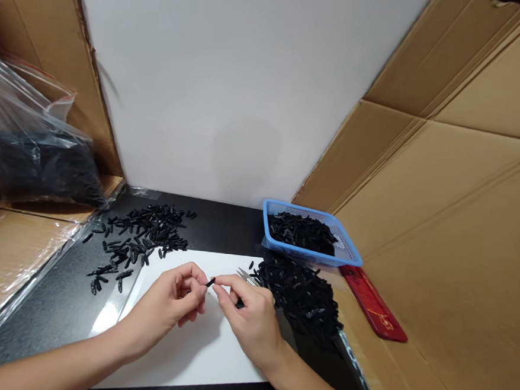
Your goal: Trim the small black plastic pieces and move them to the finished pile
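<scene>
One small black piece [210, 282], held at centre frame just above a white sheet [213, 358], pinched at its two ends between the fingertips of the left hand [170, 304] and the right hand [251, 319]; both hands closed in a fine pinch, the right also keeping a pair of metal tweezers [246, 275] tucked against its fingers, tips pointing to upper left. Long axis runs from lower left to upper right, tilted slightly; which end is which is too small to tell. Judged very light, stiff, likely moulded plastic, smooth enough to slip, so best taken across the short sides near mid-length. Like pieces lie scattered at left of centre [139, 237], heaped at right of centre [302, 293], in a blue basket [349, 249] behind, and in a clear bag [35, 155] at upper left
</scene>
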A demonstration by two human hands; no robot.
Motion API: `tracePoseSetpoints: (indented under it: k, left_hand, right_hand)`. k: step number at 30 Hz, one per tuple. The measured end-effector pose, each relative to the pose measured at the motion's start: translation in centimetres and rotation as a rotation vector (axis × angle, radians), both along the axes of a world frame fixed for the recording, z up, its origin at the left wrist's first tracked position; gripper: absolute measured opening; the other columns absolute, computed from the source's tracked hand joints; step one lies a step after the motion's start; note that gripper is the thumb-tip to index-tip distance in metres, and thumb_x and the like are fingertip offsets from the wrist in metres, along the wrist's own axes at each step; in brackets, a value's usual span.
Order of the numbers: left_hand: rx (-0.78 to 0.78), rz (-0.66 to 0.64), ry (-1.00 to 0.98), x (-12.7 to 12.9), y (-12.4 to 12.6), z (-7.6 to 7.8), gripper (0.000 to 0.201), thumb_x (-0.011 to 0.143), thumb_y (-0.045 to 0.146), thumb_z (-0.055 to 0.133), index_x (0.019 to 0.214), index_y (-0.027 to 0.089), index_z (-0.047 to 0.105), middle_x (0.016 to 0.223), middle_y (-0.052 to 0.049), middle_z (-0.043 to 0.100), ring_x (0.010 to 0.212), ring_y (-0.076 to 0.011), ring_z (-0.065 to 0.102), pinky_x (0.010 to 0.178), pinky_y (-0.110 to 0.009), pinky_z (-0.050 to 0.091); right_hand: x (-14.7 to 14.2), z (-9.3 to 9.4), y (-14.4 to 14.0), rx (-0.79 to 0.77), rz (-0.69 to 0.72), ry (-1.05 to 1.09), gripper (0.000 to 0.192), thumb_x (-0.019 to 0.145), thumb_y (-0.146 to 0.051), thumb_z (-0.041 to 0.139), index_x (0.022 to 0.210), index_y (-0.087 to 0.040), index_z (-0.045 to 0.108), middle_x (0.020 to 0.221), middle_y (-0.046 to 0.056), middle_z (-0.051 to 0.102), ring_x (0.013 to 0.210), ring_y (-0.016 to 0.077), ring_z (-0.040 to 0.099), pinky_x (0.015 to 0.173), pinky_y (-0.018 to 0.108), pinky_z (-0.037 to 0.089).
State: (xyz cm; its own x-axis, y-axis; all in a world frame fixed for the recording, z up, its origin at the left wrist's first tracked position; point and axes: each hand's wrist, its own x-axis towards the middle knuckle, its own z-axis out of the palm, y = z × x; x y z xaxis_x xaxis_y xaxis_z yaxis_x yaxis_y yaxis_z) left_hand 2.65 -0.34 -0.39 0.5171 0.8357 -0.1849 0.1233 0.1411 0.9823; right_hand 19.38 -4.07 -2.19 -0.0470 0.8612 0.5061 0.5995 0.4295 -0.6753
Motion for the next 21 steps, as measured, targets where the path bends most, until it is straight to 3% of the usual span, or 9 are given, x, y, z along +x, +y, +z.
tracePoseSetpoints:
  k: [6, 12, 21]
  left_hand:
    - [-0.012, -0.034, -0.009, -0.06, -0.11, 0.23, 0.021, 0.085, 0.039, 0.057, 0.079, 0.021, 0.048, 0.059, 0.006, 0.056, 0.048, -0.0079, 0.045, 0.044, -0.019, 0.029]
    - [-0.023, -0.050, -0.012, 0.02, -0.15, 0.17, 0.025, 0.085, 0.043, 0.057, 0.081, 0.018, 0.056, 0.059, 0.004, 0.057, 0.048, -0.0080, 0.045, 0.043, -0.020, 0.029]
    - [0.005, -0.016, -0.019, 0.13, -0.16, 0.46, 0.027, 0.085, 0.043, 0.058, 0.076, 0.017, 0.059, 0.060, 0.003, 0.059, 0.048, -0.0082, 0.045, 0.044, -0.020, 0.031]
  right_hand:
    - [-0.23, 0.32, -0.11, -0.018, 0.016, 0.034, 0.022, 0.090, -0.022, 0.053, 0.101, -0.017, 0.071, 0.053, -0.005, 0.051, 0.045, 0.0109, 0.046, 0.049, 0.021, 0.038]
    - [0.02, 0.78, 0.13, -0.046, 0.045, 0.108, 0.017, 0.088, -0.020, 0.057, 0.088, -0.019, 0.074, 0.049, -0.005, 0.053, 0.043, 0.0099, 0.044, 0.045, 0.021, 0.036]
    - [-0.22, 0.05, -0.15, 0.297, 0.001, -0.157, 0.017, 0.092, -0.012, 0.052, 0.091, -0.014, 0.069, 0.062, 0.002, 0.069, 0.050, 0.0129, 0.061, 0.053, 0.023, 0.044]
